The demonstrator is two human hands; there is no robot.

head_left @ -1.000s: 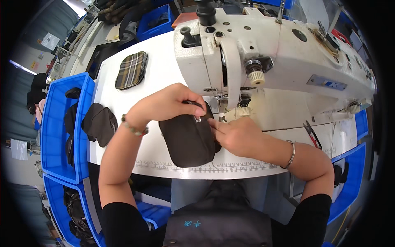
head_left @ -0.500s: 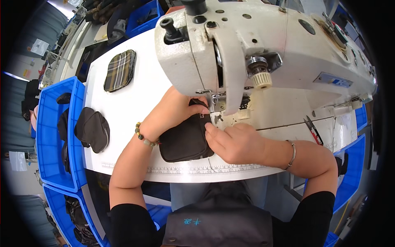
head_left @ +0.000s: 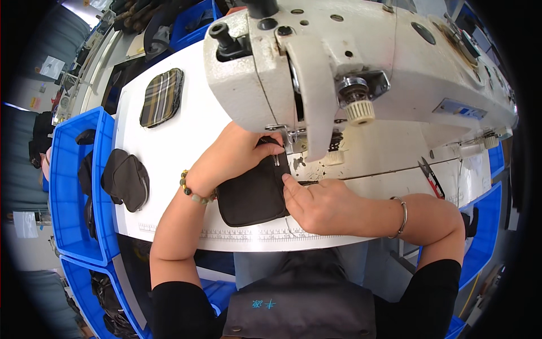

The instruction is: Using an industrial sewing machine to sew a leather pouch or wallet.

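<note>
A black zippered pouch (head_left: pixel 252 195) lies on the white sewing table, its upper right corner close to the needle area of the sewing machine (head_left: pixel 333 62). My left hand (head_left: pixel 240 152) reaches over its top edge, thumb and fingers pinching the fabric just beside the presser foot (head_left: pixel 294 141). A short stretch of zipper teeth shows under that thumb. My right hand (head_left: pixel 319 204) grips the pouch's right edge between thumb and curled fingers. The fingertips beneath the fabric are hidden.
On the left of the table lie a plaid fabric piece (head_left: pixel 162 97) and dark pouches (head_left: pixel 125 179). Blue bins (head_left: pixel 105 186) stand along the left side. Red-and-black thread snips (head_left: pixel 432 178) rest at the right. A ruler strip (head_left: pixel 186 232) runs along the front edge.
The pouch has turned slightly, and more zipper teeth show near my left thumb. My right hand has shifted a little downward along the pouch's edge.
</note>
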